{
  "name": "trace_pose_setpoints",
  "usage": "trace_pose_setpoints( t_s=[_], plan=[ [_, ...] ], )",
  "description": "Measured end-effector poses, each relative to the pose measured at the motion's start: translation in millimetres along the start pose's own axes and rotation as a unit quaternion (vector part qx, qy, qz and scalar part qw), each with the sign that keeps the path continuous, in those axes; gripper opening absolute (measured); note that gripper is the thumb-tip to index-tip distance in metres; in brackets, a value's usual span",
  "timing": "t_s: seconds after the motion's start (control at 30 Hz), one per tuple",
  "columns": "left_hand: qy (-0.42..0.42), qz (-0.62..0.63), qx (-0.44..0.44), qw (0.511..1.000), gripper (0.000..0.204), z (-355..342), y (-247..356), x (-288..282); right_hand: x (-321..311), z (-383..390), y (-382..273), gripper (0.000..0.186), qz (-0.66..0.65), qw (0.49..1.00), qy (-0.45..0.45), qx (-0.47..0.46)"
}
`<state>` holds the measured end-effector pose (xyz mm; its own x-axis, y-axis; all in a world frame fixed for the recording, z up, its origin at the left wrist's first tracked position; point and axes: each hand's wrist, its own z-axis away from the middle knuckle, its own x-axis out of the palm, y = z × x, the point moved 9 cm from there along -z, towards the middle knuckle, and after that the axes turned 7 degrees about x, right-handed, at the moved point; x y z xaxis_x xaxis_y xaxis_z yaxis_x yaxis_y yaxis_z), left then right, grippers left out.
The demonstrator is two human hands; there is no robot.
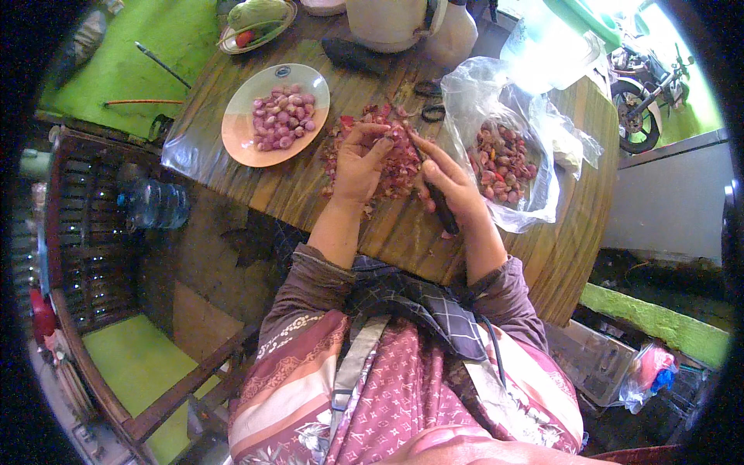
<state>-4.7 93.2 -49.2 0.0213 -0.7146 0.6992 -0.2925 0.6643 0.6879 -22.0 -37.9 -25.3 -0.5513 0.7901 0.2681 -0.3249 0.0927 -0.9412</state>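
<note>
Over a heap of reddish papery shallot skins (391, 180), my left hand (359, 167) pinches a small shallot (392, 134) between thumb and fingers; the fingertips partly cover it. My right hand (456, 186) is wrapped round the dark handle of a knife (442, 208). Its narrow blade points up and away, close beside the shallot. To the left, a round plate (239, 144) carries a pile of peeled purple-pink shallots (284, 118). On the right lies an opened clear plastic bag (463, 93) with unpeeled, brownish-red shallots (504, 164) inside.
Behind the skins are black-handled scissors (432, 113), a long dark object (353, 56) and a pale pitcher (384, 25). A dish (226, 43) with a green vegetable and something red stands at the far left. The wooden table (570, 256) curves round in front of me.
</note>
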Motion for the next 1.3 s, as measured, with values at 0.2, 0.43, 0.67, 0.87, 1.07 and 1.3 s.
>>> trace_pose_setpoints(
  t_s=[0.2,0.43,0.67,0.87,1.07,1.3],
  plan=[
    [-0.029,-0.008,0.013,0.999,0.016,1,1,3,1,-3,3,0.047,0.172,0.984,0.054,-0.012],
    [-0.017,-0.019,-0.014,1.0,0.016,4,-9,7,-4,-5,8,0.035,0.131,0.984,0.114,-0.035],
    [-0.064,0.099,-0.089,0.989,0.017,7,-13,14,4,-4,11,0.028,-0.237,0.971,-0.02,0.027],
    [-0.018,0.03,-0.063,0.997,0.018,5,-11,5,10,0,-4,0.043,-0.06,0.998,-0.012,-0.024],
    [0.008,0.034,-0.078,0.996,0.018,3,-10,3,6,-3,3,0.042,-0.056,0.998,0.029,0.018],
    [-0.007,-0.208,0.031,0.978,0.019,5,8,9,5,-4,5,0.042,-0.053,0.998,0.042,0.017]
  ],
)
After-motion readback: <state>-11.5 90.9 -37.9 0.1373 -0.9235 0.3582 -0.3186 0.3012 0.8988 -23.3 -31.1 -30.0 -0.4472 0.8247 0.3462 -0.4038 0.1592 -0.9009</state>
